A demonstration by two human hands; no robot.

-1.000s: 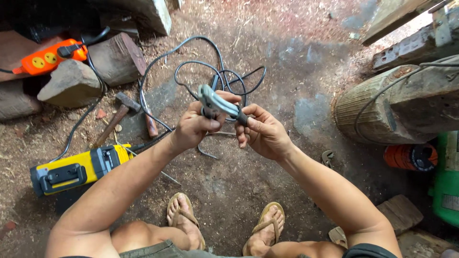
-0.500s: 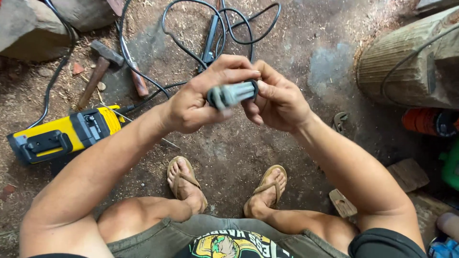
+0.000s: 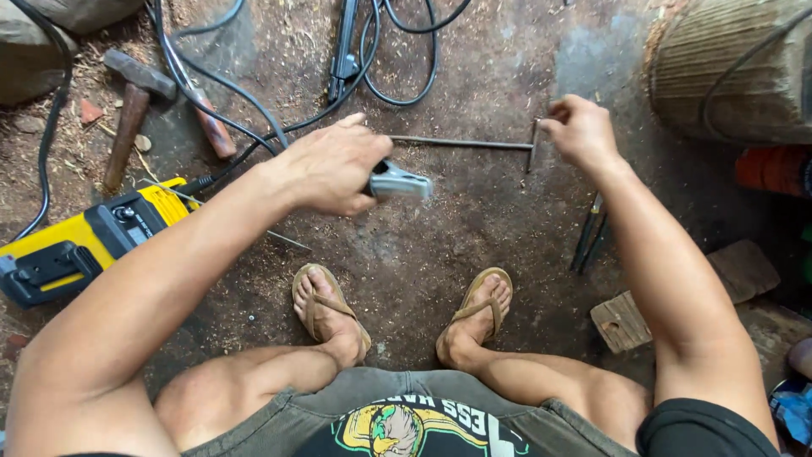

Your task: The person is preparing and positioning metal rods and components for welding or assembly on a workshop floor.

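here the left hand (image 3: 334,165) grips a metal clamp (image 3: 399,182), while the right hand (image 3: 579,131) pinches a thin rod (image 3: 461,142) on the ground.

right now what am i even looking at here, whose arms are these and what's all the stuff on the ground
The camera sits on a person's head and looks down, so the arms, knees and sandalled feet are their own. They crouch over a dirt floor. The left hand grips a grey metal clamp. The right hand touches the bent end of a thin straight metal rod lying on the ground. Around them lie a yellow and black box-shaped machine, black cables, a wooden-handled hammer and a small wooden block.
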